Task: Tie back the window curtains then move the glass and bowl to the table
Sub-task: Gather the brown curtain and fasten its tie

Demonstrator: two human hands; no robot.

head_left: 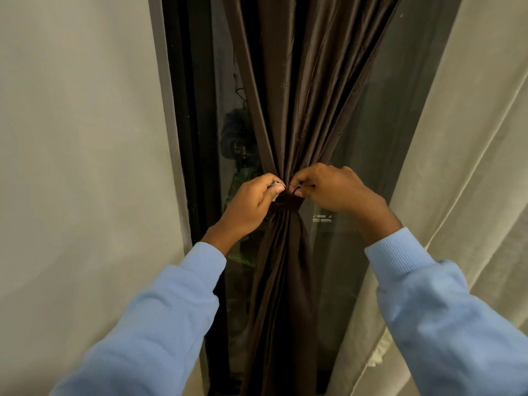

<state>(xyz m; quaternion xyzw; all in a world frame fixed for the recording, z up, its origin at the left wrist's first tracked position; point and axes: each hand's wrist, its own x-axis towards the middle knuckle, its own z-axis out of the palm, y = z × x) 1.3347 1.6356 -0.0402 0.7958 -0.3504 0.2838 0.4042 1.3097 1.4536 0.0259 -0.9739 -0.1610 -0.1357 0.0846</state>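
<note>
Where its folds are drawn together into a narrow waist at the centre of the frame, the brown curtain (288, 115) is cinched by a dark tie-back band (284, 203), fanning wide above the band and hanging in a looser bundle below it. The left hand (251, 208) comes up from the lower left and pinches one end of the band between thumb and curled fingers; a small pale patch shows at its fingertips (276, 186). The right hand (331, 190) comes in from the lower right, knuckles up and fingers curled, and pinches the band's other end, where a thin dark loop (297, 190) shows. The two hands almost meet just above the band, in front of the gathered cloth. Both wrists run into light blue sleeves (160, 318) that fill the lower corners. Behind the curtain is dark window glass (368, 155) carrying a dim reflection at centre left, with a black window frame (188, 115) along its left side. A cream drape (468, 155) hangs in long folds down the right of the frame. A pale surface (80, 144) fills the left; whether it is wall or fabric I cannot tell.
</note>
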